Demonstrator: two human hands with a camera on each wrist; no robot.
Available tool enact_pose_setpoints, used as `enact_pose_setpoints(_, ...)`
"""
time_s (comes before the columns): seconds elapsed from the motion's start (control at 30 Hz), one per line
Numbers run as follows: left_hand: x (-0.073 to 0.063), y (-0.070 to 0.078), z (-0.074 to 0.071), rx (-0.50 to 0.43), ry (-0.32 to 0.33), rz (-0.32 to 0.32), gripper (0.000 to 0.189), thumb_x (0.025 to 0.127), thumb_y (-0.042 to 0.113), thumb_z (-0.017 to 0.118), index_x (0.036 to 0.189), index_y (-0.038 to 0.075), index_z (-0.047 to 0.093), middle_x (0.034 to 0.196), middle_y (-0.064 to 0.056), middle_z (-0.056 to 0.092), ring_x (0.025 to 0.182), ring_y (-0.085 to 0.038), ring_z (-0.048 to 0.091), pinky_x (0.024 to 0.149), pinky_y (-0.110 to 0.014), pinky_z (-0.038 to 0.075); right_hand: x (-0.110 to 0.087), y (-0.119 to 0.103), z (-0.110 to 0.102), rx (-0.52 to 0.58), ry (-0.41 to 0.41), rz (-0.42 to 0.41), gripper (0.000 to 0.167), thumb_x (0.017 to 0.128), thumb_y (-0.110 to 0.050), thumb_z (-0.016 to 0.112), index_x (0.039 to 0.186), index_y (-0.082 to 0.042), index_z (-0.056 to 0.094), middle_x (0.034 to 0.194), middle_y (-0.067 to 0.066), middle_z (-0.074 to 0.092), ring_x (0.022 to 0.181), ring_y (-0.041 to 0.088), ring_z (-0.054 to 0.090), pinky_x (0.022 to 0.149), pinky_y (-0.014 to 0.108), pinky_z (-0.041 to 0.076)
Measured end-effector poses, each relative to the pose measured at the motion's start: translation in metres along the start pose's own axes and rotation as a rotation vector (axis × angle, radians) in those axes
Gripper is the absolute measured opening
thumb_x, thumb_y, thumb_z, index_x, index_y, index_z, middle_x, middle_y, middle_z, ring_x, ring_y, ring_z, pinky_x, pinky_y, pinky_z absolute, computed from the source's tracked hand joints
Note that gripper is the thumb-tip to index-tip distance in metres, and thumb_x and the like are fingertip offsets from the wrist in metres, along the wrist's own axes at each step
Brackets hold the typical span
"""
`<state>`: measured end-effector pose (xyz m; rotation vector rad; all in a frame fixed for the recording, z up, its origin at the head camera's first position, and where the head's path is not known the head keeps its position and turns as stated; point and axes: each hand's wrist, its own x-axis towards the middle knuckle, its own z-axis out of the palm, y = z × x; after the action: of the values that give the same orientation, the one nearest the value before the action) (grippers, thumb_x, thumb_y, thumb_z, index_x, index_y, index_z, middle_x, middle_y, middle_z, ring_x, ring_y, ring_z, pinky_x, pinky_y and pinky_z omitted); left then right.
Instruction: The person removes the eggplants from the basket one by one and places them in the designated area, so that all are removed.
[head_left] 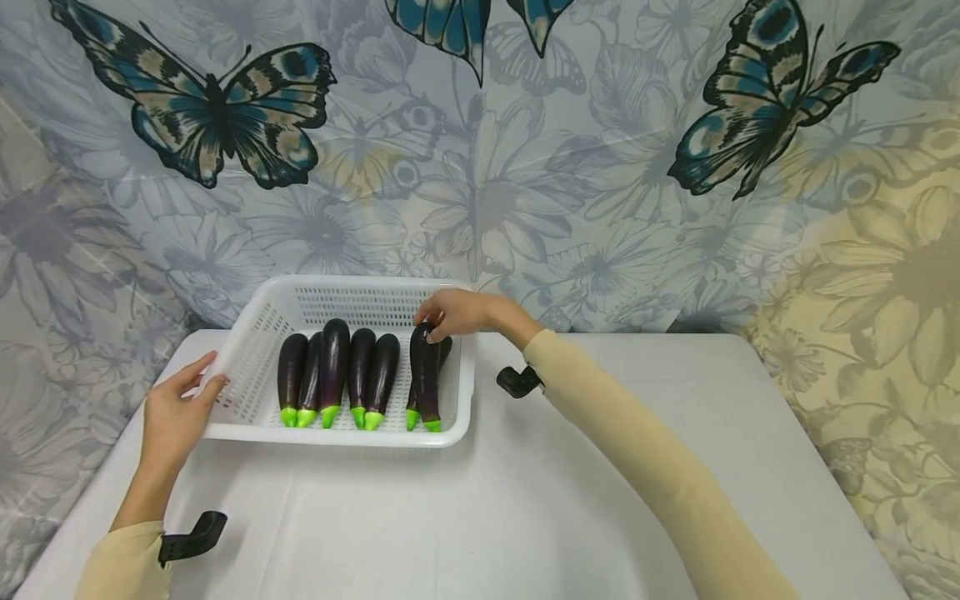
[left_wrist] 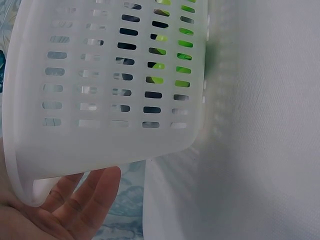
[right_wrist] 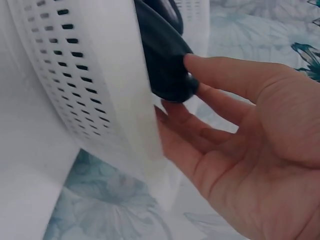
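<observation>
A white perforated plastic basket (head_left: 337,434) holds several dark purple eggplants with bright green caps, lying with the caps toward the near side. My right hand (head_left: 457,312) pinches the rounded far end of an eggplant (head_left: 427,375) at the basket's right side. That eggplant partly covers another eggplant (head_left: 446,350). In the right wrist view, thumb and fingers press on the dark end of the eggplant (right_wrist: 162,60) beside the rim. My left hand (head_left: 176,408) grips the basket's left rim, its fingers (left_wrist: 102,200) outside the wall in the left wrist view.
A group of eggplants (head_left: 334,367) lies side by side in the basket's left and middle part. Under the basket is a table with a white cover (head_left: 525,500). Behind stands a fabric backdrop (head_left: 495,192) printed with flowers and butterflies, close to the basket's far side.
</observation>
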<state>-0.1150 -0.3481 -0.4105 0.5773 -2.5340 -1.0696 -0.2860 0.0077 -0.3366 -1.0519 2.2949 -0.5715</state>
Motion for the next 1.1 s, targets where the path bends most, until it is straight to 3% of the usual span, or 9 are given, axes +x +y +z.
enact_pose_setpoints(0.23, -0.001, -0.001, 0.000, -0.018, -0.007, -0.001, 0.046, 0.097, 0.020, 0.057, 0.142, 0.008, 0.052, 0.126, -0.031, 0.058, 0.105, -0.039, 0.058, 0.056, -0.008, 0.038, -0.004, 0.001, 0.011, 0.235, 0.037, 0.017, 0.045, 0.094, -0.001, 0.062, 0.138, 0.002, 0.052, 0.142, 0.019, 0.048, 0.103, 0.026, 0.065, 0.080, 0.034, 0.055)
enact_pose_setpoints(0.4, -0.001, -0.002, 0.001, -0.004, 0.002, -0.019, 0.046, 0.097, 0.020, 0.058, 0.141, 0.009, 0.053, 0.124, -0.029, 0.060, 0.097, -0.029, 0.059, 0.055, -0.009, 0.038, -0.006, 0.004, 0.016, 0.281, 0.062, -0.041, 0.048, 0.092, 0.001, 0.063, 0.138, 0.003, 0.051, 0.143, 0.017, 0.049, 0.117, 0.028, 0.060, 0.084, 0.030, 0.054)
enact_pose_setpoints(0.53, 0.000, -0.001, 0.001, -0.008, 0.003, -0.031, 0.046, 0.097, 0.021, 0.058, 0.141, 0.010, 0.053, 0.125, -0.028, 0.059, 0.086, -0.011, 0.057, 0.055, -0.009, 0.039, -0.008, 0.007, 0.021, 0.298, 0.094, -0.092, 0.048, 0.092, -0.002, 0.065, 0.139, 0.001, 0.051, 0.142, 0.014, 0.051, 0.130, 0.027, 0.048, 0.094, 0.025, 0.047)
enact_pose_setpoints(0.63, 0.000, -0.001, 0.001, -0.017, -0.001, -0.031, 0.046, 0.097, 0.021, 0.058, 0.142, 0.011, 0.053, 0.126, -0.028, 0.059, 0.077, 0.006, 0.048, 0.054, -0.010, 0.040, -0.010, 0.009, 0.024, 0.322, 0.120, -0.113, 0.047, 0.092, -0.004, 0.066, 0.138, 0.000, 0.053, 0.141, 0.012, 0.052, 0.131, 0.025, 0.046, 0.097, 0.024, 0.044)
enact_pose_setpoints(0.77, 0.000, -0.002, 0.001, -0.024, -0.010, -0.040, 0.047, 0.097, 0.022, 0.057, 0.143, 0.011, 0.052, 0.125, -0.027, 0.059, 0.070, 0.014, 0.043, 0.054, -0.012, 0.041, -0.012, 0.012, 0.027, 0.379, 0.131, -0.133, 0.047, 0.091, -0.003, 0.068, 0.136, -0.001, 0.055, 0.139, 0.010, 0.053, 0.126, 0.026, 0.051, 0.097, 0.026, 0.045)
enact_pose_setpoints(0.97, 0.001, -0.005, 0.003, 0.001, 0.006, -0.051, 0.046, 0.098, 0.025, 0.057, 0.142, 0.014, 0.053, 0.122, -0.022, 0.062, 0.078, 0.002, 0.050, 0.053, -0.015, 0.042, -0.017, 0.017, 0.029, 0.455, 0.134, -0.150, 0.051, 0.088, 0.001, 0.069, 0.136, -0.004, 0.056, 0.140, 0.009, 0.052, 0.124, 0.027, 0.053, 0.097, 0.027, 0.046)
enact_pose_setpoints(1.1, 0.003, -0.006, 0.005, -0.005, 0.009, -0.047, 0.047, 0.098, 0.025, 0.057, 0.143, 0.013, 0.052, 0.122, -0.023, 0.062, 0.085, -0.012, 0.057, 0.053, -0.015, 0.042, -0.021, 0.016, 0.030, 0.472, 0.165, -0.170, 0.052, 0.086, 0.001, 0.071, 0.136, -0.002, 0.055, 0.138, 0.009, 0.053, 0.121, 0.026, 0.055, 0.097, 0.030, 0.046)
